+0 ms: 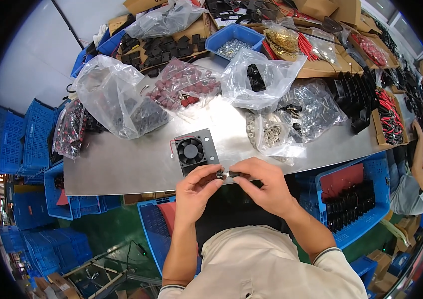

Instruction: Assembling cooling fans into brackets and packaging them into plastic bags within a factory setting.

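My left hand (197, 188) and my right hand (265, 185) meet just over the table's front edge, each closed in a pinch. Between the fingertips is a small part (226, 175), black at both ends with a pale, shiny middle. Its kind is too small to make out, and the fingers partly cover it. Behind my left hand a black cooling fan (191, 151) sits on a flat black plate (209, 144) with holes, and a thin red wire runs along its left side.
Clear bags of dark red parts (181, 84), pale rings (269, 130) and metal screws (316, 107) lie on the metal table (116, 172). Farther back stands a blue bin (235, 36). Blue crates (381, 184) flank me below. At right, another person (418, 184) works.
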Available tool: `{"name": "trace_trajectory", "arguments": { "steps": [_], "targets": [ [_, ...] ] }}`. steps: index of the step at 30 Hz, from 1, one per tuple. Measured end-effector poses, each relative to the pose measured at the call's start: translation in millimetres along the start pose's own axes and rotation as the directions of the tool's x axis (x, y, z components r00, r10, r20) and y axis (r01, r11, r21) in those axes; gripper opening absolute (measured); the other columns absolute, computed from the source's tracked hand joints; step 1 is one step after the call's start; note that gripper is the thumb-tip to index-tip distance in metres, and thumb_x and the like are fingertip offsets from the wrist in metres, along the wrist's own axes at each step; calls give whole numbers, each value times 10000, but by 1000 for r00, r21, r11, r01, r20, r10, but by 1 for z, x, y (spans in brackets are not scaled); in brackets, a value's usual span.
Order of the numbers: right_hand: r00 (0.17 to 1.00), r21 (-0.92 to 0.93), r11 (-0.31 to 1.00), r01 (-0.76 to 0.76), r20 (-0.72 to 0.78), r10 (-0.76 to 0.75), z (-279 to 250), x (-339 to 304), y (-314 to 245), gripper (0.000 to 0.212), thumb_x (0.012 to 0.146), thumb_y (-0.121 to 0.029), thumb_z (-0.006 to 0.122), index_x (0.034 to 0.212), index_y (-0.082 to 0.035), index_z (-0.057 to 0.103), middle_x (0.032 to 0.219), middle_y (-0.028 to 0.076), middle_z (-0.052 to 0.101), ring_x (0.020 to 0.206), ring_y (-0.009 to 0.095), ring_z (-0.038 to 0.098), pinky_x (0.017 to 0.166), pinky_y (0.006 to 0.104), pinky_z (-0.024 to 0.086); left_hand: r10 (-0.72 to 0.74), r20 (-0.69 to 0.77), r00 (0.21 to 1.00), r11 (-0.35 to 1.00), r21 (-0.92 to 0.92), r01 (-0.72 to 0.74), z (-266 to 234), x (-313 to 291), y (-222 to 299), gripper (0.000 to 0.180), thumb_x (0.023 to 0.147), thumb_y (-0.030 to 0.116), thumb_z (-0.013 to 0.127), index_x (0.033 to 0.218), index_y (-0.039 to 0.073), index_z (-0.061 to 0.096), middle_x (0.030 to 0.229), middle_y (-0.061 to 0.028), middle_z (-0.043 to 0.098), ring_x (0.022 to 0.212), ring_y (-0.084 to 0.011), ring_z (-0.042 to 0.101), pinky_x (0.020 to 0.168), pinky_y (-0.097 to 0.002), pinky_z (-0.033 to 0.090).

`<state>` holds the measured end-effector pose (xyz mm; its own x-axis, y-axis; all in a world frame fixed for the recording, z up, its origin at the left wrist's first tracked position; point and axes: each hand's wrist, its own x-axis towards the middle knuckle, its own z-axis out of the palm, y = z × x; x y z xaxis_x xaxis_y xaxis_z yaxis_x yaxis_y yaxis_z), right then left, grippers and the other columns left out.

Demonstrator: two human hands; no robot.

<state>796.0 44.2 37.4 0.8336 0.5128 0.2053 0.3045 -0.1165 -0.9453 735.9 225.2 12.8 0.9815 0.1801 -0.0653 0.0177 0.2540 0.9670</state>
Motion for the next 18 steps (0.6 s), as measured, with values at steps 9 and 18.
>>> {"name": "trace_trajectory", "arguments": {
  "steps": [9,18],
  "targets": [
    [999,16,999,-46,16,46,5,-2,-1,242,820,39,636,1061,23,621,968,111,651,833,181,651,743,274,533,-33,45,998,997,-64,36,-3,-1,-5,310,806,-97,626,1112,-41,620,1081,-103,622,972,-159,616,853,-253,496],
    [998,-87,995,54,26,-52,3,-3,3,221,835,11,636,1055,29,625,932,107,661,792,166,650,709,262,531,54,57,997,998,-14,-54,0,0,-3,327,775,-133,636,1083,-23,644,1058,-99,624,974,-163,613,841,-254,502]
  ]
}}
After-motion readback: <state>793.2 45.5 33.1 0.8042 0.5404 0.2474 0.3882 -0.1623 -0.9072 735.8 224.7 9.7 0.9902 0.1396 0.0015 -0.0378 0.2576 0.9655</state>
